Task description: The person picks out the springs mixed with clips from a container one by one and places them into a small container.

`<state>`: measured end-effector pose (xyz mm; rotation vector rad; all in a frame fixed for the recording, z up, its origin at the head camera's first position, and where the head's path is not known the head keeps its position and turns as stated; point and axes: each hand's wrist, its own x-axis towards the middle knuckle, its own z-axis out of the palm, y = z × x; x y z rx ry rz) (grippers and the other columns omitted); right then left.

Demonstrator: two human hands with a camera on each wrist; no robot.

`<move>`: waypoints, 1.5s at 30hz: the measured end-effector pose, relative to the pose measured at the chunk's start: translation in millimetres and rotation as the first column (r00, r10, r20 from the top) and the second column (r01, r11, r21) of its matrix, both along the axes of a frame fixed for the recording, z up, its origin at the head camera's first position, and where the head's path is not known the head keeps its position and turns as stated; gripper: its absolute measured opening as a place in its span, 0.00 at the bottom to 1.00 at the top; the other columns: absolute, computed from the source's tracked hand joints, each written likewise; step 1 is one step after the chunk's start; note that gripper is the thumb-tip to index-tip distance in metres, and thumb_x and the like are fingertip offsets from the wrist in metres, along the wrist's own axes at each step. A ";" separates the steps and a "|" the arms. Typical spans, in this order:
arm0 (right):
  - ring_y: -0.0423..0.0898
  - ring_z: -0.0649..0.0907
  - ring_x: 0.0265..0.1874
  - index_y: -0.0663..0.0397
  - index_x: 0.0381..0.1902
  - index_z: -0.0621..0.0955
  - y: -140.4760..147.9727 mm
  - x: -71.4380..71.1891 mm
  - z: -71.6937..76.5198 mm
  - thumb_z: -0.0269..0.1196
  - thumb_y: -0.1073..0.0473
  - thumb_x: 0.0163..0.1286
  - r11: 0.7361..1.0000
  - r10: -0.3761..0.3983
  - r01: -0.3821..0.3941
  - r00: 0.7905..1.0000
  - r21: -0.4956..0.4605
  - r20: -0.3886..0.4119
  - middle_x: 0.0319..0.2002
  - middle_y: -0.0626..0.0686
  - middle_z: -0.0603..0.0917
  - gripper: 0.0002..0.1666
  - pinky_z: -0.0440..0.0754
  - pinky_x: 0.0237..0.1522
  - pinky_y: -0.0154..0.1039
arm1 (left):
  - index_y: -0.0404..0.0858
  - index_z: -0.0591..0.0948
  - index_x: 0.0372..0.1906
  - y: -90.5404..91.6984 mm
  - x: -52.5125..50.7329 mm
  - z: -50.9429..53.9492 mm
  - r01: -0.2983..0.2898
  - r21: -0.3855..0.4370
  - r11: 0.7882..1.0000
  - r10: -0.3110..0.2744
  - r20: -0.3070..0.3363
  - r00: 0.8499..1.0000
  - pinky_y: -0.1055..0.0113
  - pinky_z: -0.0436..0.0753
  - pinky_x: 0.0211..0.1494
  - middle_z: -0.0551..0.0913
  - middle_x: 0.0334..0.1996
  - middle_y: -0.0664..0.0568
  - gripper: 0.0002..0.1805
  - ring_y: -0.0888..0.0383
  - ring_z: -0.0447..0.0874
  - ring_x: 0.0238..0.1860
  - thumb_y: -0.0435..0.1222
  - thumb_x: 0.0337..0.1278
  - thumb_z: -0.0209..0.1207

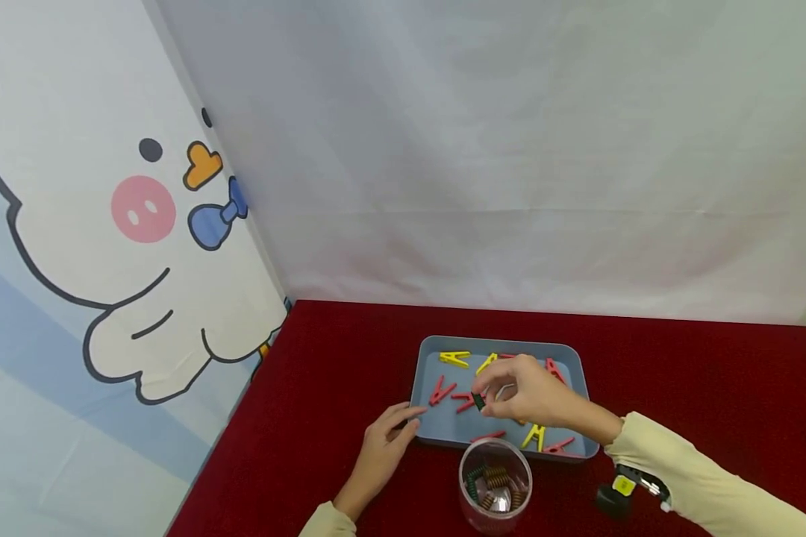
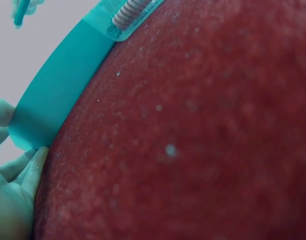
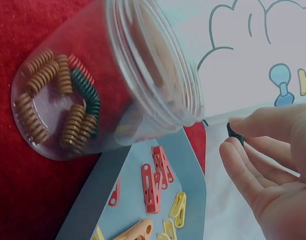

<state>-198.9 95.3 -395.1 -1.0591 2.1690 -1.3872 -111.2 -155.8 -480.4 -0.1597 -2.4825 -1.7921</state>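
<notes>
In the head view my right hand is above the blue-grey tray, pinching a small dark green spring between thumb and fingertips. The right wrist view shows the same green spring between the fingertips. My left hand holds the tray's near left corner, fingers at the rim; in the left wrist view its fingertips lie on both sides of the tray wall. Red clothespins and yellow clothespins lie scattered in the tray. A clear jar holds brown springs, green springs and a red spring.
The open jar stands close to the tray's near side. Dark red cloth covers the table. A white curtain hangs behind, and a cartoon-printed sheet hangs at the left. A peach-coloured piece lies among the clothespins.
</notes>
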 end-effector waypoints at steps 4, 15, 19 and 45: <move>0.44 0.84 0.30 0.57 0.39 0.84 5.0 8.6 2.6 0.66 0.69 0.57 0.999 0.027 -0.027 1.000 -0.027 0.006 0.38 0.55 0.83 0.10 0.82 0.36 0.38 | 0.34 0.79 0.55 1.7 1.8 -0.5 0.009 -0.002 1.000 -0.009 0.005 1.000 0.66 0.78 0.49 0.70 0.60 0.35 0.16 0.45 0.74 0.57 0.36 0.67 0.54; 0.44 0.82 0.29 0.55 0.39 0.85 13.4 29.1 9.9 0.69 0.67 0.56 0.995 0.075 -0.075 0.997 -0.060 -0.005 0.38 0.54 0.83 0.11 0.83 0.33 0.40 | 0.35 0.80 0.54 -1.1 3.4 2.9 -0.014 0.003 1.000 0.014 0.014 1.000 0.66 0.78 0.49 0.71 0.59 0.35 0.15 0.46 0.76 0.54 0.35 0.66 0.54; 0.42 0.82 0.29 0.56 0.39 0.84 17.1 36.1 11.6 0.69 0.65 0.58 0.992 0.102 -0.103 0.995 -0.069 -0.019 0.41 0.55 0.83 0.10 0.82 0.32 0.39 | 0.35 0.81 0.54 1.2 0.3 4.2 -0.009 0.013 1.000 0.009 0.019 1.000 0.68 0.77 0.49 0.71 0.59 0.36 0.15 0.47 0.76 0.54 0.35 0.66 0.55; 0.31 0.79 0.27 0.54 0.39 0.84 19.4 58.4 4.4 0.71 0.69 0.53 0.991 0.136 -0.134 0.956 0.025 -0.261 0.39 0.47 0.84 0.14 0.79 0.24 0.31 | 0.36 0.81 0.54 0.6 -0.7 9.6 -0.026 0.014 1.000 0.025 0.069 0.997 0.56 0.75 0.55 0.72 0.60 0.38 0.15 0.45 0.68 0.62 0.36 0.65 0.56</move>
